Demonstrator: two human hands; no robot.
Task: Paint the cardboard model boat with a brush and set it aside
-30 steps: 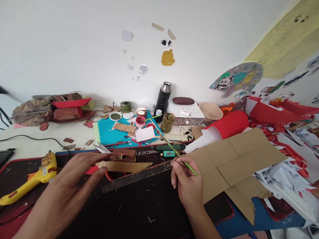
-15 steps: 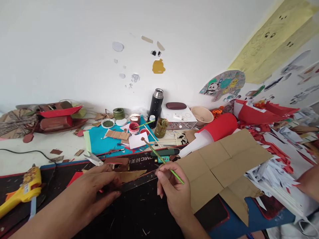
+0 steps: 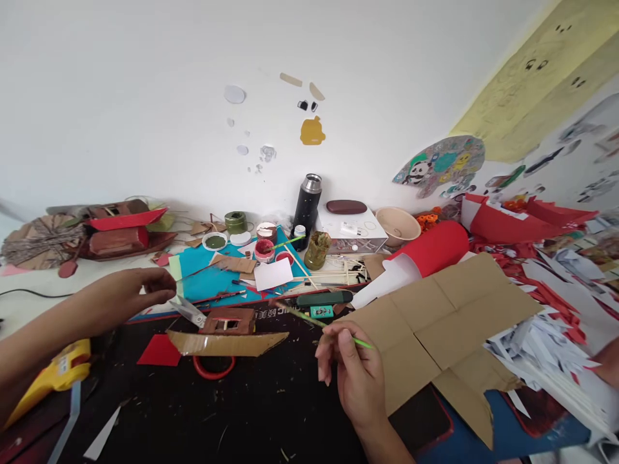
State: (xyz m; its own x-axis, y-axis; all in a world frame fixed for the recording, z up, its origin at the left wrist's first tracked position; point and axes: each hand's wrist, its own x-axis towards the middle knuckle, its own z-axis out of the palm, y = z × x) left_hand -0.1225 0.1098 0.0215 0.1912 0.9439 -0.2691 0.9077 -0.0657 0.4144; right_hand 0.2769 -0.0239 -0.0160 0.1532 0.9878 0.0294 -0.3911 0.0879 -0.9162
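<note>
My right hand [image 3: 355,370] pinches a green-handled paintbrush [image 3: 309,319], its brown bristle tip pointing left above the black mat. Over at the left, my left hand [image 3: 152,287] has its fingers closed on a thin clear strip [image 3: 196,270], perhaps a ruler, that reaches over the blue paper. Between the hands, a cardboard boat [image 3: 227,345] with a brown-painted cabin sits on the mat. Scissors [image 3: 215,372] lie partly hidden under it, red handle in front and blades behind. A red paper piece [image 3: 159,351] is by the boat's left end.
A yellow glue gun [image 3: 58,374] lies at left. Paint pots [image 3: 264,250], a murky jar [image 3: 318,250] and a black flask [image 3: 308,203] stand behind. Folded cardboard [image 3: 435,322] covers the right side, beside paper shreds [image 3: 541,345]. Finished boats [image 3: 120,241] sit at the back left.
My left hand has moved left and back from the boat, taking the clear strip along and uncovering the boat and scissors handle. My right hand has shifted slightly right and down with the paintbrush.
</note>
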